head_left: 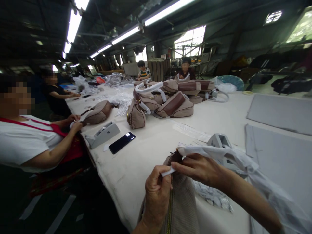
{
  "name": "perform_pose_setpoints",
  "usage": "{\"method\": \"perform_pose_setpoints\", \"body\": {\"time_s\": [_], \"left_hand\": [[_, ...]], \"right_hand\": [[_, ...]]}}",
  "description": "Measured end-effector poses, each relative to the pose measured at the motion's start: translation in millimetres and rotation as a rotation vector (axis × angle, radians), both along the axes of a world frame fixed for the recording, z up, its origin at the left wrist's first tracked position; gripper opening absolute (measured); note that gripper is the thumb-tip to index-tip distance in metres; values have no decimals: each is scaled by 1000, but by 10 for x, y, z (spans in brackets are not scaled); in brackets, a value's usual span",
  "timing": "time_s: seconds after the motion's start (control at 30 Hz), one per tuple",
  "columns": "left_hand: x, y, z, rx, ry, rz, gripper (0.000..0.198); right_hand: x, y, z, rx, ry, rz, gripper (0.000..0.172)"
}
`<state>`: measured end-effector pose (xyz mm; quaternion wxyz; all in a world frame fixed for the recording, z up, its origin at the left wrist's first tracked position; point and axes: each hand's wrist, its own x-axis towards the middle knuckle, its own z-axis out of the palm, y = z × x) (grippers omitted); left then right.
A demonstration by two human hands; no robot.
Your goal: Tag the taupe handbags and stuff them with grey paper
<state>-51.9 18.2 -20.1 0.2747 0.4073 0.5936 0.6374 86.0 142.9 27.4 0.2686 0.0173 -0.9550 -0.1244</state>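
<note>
A taupe fabric handbag (pixel 185 204) with a brass-coloured zip stands upright at the front of the table. My left hand (pixel 156 195) is closed at its top edge, pinching a small white strip (pixel 168 172) between thumb and fingers. From the right, my right hand (pixel 201 167) reaches across with bent fingers, its fingertips pressed on the other end of that strip beside the brown strap end. The bag's strap, in white wrapping (pixel 209 150), arches over my right hand and runs down along the forearm. My palms hide part of the bag's top.
A grey tape dispenser (pixel 220 141) stands behind my right hand, another tape dispenser (pixel 106 134) beside a phone (pixel 122 143) at left. Similar bags (pixel 174 105) are heaped mid-table. Grey boards (pixel 280 169) lie right. A co-worker (pixel 36 139) handles a bag at the left edge.
</note>
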Motion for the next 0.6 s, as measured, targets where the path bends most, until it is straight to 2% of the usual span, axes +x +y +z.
{"method": "perform_pose_setpoints", "body": {"time_s": [0.1, 0.2, 0.37, 0.5, 0.6], "left_hand": [[14, -11, -38, -13, -10, -12, 5], [41, -11, -65, -65, -106, -12, 4], [91, -20, 24, -125, -472, -6, 10], [3, -52, 193, -118, -705, -136, 20], [-125, -32, 267, -278, -731, -219, 33]], "right_hand": [[35, 39, -43, 221, 57, -29, 30], [25, 80, -118, 281, 122, 15, 29], [-46, 73, -221, 243, 198, 42, 27], [-111, 31, -246, 139, 250, 46, 23], [-137, 20, -258, 126, 265, 37, 25]]}}
